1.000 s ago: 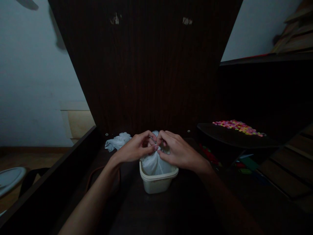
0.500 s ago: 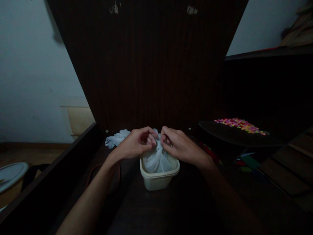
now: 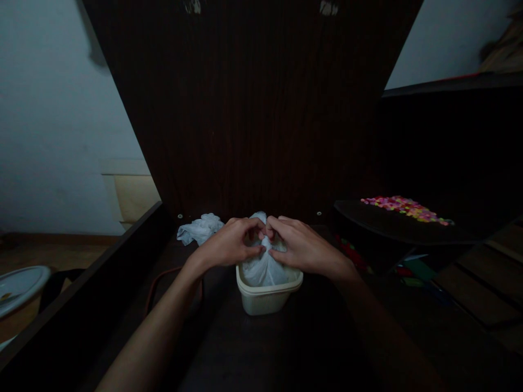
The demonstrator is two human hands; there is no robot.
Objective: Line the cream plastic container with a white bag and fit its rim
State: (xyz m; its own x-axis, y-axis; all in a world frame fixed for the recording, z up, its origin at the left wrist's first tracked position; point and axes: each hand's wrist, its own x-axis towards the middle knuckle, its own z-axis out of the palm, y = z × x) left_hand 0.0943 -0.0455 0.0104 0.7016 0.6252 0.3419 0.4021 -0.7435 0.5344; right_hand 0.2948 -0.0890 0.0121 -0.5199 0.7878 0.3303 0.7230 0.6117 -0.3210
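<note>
At far left, a round pale thing [image 3: 24, 288] showed beyond the dark side board [image 3: 93, 277] of the table [image 3: 237, 354]. Inside that board came a thin brown loop [image 3: 153, 286], partly behind the forearm, and a crumpled white bag [image 3: 200, 228] near the back panel [image 3: 253, 125].

The left hand [image 3: 231, 243] was half curled, thumb and forefinger bent in at the gathered top of a white plastic bundle [image 3: 265, 269]. The bundle sat in a cream tub [image 3: 267, 302] between the hands. The right hand [image 3: 300, 245] mirrored it, partly closed at the same gather — whether either had film pinched, I could not tell.

Half a second earlier the fingers had stood apart, baring the twisted neck; now the forefingers had drawn together over it. To my eye, that put both hands back to working the neck.

Farther right, a dark shelf [image 3: 368, 223] bore small bright pieces [image 3: 408, 209].
</note>
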